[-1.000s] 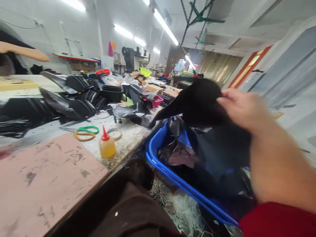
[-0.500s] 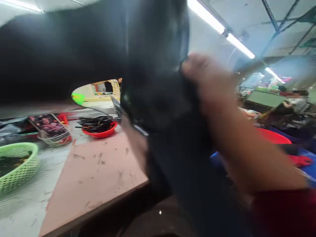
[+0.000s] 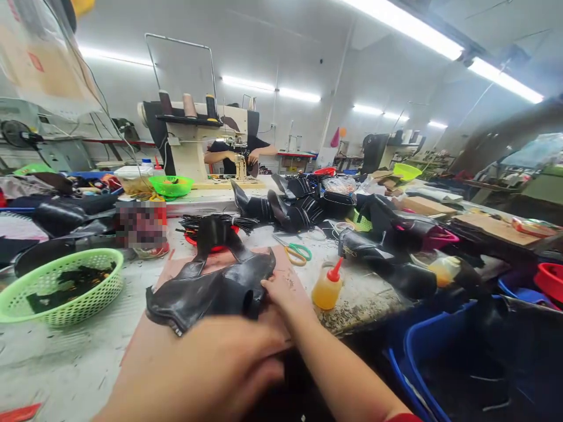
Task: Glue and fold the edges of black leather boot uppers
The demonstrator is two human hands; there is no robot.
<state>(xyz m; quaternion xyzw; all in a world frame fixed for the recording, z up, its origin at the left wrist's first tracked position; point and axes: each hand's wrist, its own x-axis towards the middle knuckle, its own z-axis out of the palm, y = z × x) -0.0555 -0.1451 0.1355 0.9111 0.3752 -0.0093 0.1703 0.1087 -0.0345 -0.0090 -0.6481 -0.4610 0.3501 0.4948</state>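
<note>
Head view: black leather piece (image 3: 211, 290) flat on pink board (image 3: 145, 346) at frame centre. Right hand (image 3: 285, 293) pressing its right edge, fingers spread. Left hand (image 3: 206, 369) at lower centre, loosely curled, grip unclear. Glue bottle (image 3: 328, 287) just right, scissors (image 3: 297, 253) beyond.

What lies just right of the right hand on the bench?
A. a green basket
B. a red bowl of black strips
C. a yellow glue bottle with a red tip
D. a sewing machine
C: the glue bottle stands just right of the right hand, which rests on the black leather piece; the green basket sits far to the left.
</note>
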